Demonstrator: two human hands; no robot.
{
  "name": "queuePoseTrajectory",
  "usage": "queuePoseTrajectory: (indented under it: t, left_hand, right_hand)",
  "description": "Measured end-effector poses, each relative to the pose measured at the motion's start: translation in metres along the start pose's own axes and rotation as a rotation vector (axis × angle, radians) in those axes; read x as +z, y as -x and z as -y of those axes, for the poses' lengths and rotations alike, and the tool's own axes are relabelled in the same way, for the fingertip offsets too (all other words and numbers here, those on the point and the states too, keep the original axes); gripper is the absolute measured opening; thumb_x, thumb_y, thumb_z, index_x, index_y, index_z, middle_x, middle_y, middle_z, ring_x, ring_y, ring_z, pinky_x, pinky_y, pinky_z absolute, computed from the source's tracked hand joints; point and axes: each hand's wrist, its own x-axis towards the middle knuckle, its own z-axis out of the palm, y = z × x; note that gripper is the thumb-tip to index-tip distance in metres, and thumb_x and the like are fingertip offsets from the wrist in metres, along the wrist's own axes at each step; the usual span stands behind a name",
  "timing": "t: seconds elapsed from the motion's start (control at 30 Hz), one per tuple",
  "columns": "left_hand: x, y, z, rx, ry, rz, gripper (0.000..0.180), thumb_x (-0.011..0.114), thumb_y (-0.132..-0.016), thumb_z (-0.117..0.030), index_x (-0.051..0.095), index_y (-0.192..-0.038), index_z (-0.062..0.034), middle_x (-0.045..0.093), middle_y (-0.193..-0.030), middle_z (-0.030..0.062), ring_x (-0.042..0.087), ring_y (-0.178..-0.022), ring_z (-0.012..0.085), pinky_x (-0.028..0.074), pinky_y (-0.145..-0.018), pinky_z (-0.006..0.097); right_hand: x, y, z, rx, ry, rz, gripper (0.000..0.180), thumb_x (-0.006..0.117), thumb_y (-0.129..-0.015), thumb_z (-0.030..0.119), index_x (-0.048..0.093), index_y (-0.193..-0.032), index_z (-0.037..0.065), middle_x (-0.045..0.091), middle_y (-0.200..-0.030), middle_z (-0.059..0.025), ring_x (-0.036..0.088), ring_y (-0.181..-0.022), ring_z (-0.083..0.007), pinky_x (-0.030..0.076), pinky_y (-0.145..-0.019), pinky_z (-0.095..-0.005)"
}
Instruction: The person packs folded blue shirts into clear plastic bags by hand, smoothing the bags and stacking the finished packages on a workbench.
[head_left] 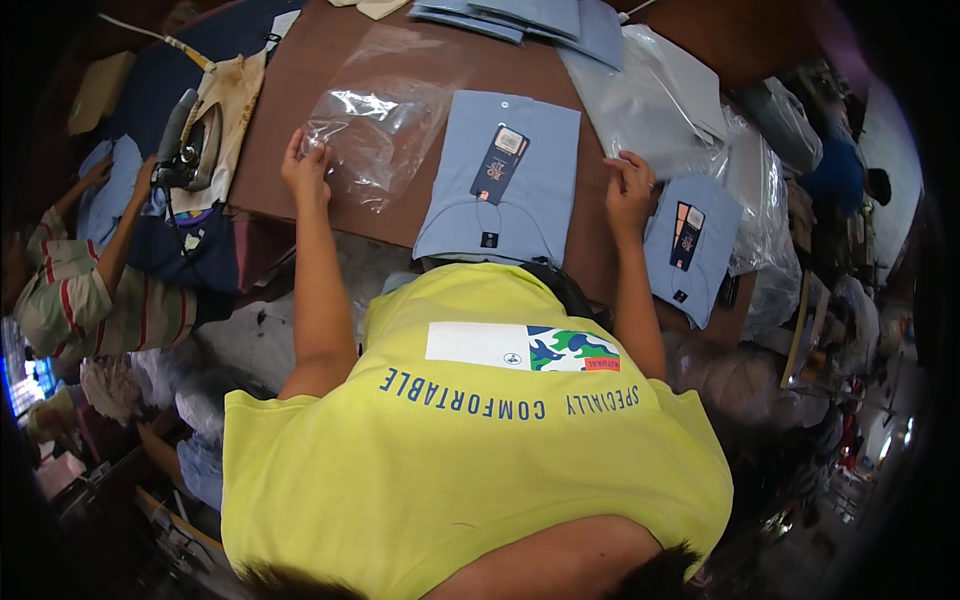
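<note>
My left hand (307, 172) is closed at the left edge of a clear plastic bag (385, 135), its fingertips pinching the film. Right of the bag, a folded light-blue shirt (550, 160) lies flat before me, a dark hang tag (499, 165) on its front. My right hand (630, 195) hovers between that shirt and a second folded blue shirt (712, 225) with a similar tag. Its fingers are loosely bent and apart, and no object shows in them. The fingertips come close to a pile of clear bags (650, 105).
The brown table (300, 60) carries a stack of folded blue garments (560, 22) at its far edge. At left, another person's hand (145, 175) is by an iron (195, 150) on a dark ironing surface. Plastic-wrapped packages (765, 190) crowd the right side.
</note>
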Motion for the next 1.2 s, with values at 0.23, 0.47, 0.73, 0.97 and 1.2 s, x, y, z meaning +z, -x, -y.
queuePoseTrajectory:
  t: [0.23,0.47,0.73,0.97,1.2]
  left_hand:
    - [-0.046,0.002,0.004,-0.05,-0.025,0.035,0.052,0.056,-0.08,0.011,0.041,-0.129,0.0055,0.046,-0.129,0.0165,0.056,-0.106,0.0247,0.052,-0.085,0.032]
    - [-0.021,-0.005,0.026,0.301,-0.832,0.175,0.046,0.065,-0.079,-0.004,0.052,-0.123,0.0007,0.061,-0.11,0.0155,0.062,-0.097,0.0275,0.05,-0.082,0.032]
    - [0.079,-0.007,0.015,0.901,-1.592,0.399,0.017,0.059,-0.076,-0.006,0.064,-0.092,-0.0037,0.058,-0.102,0.0119,0.052,-0.101,0.031,0.041,-0.087,0.046]
    - [0.061,-0.032,-0.017,0.979,-1.671,0.439,0.016,0.058,-0.073,-0.009,0.065,-0.086,-0.0063,0.06,-0.098,0.0064,0.051,-0.102,0.025,0.03,-0.098,0.051]
    - [0.041,-0.04,-0.058,1.01,-1.529,0.305,0.02,0.057,-0.078,-0.023,0.066,-0.088,-0.0086,0.062,-0.095,0.0031,0.051,-0.104,0.0232,0.018,-0.103,0.061]
  right_hand:
    - [0.002,0.006,-0.009,-0.011,-0.117,0.088,0.019,0.057,-0.076,-0.005,0.065,-0.088,0.008,0.062,-0.096,-0.0083,0.055,-0.092,-0.0262,0.042,-0.084,-0.0346]
    - [0.051,-0.047,0.024,-0.11,-0.251,0.248,0.019,0.06,-0.076,0.001,0.063,-0.093,0.008,0.061,-0.098,-0.0086,0.055,-0.096,-0.0284,0.041,-0.086,-0.0368]
    - [0.159,-0.149,0.068,-0.373,0.075,0.349,0.034,0.07,-0.072,0.017,0.062,-0.104,0.014,0.05,-0.123,-0.0091,0.044,-0.116,-0.032,0.039,-0.094,-0.0436]
    - [0.247,-0.204,0.09,-0.569,0.406,0.349,0.033,0.067,-0.074,0.023,0.062,-0.106,0.014,0.039,-0.14,-0.0096,0.029,-0.132,-0.0372,0.027,-0.105,-0.0531]
    - [0.291,-0.222,0.082,-0.665,0.462,0.222,0.022,0.057,-0.079,0.019,0.06,-0.1,0.011,0.044,-0.135,-0.0138,0.04,-0.123,-0.0401,0.031,-0.098,-0.0612]
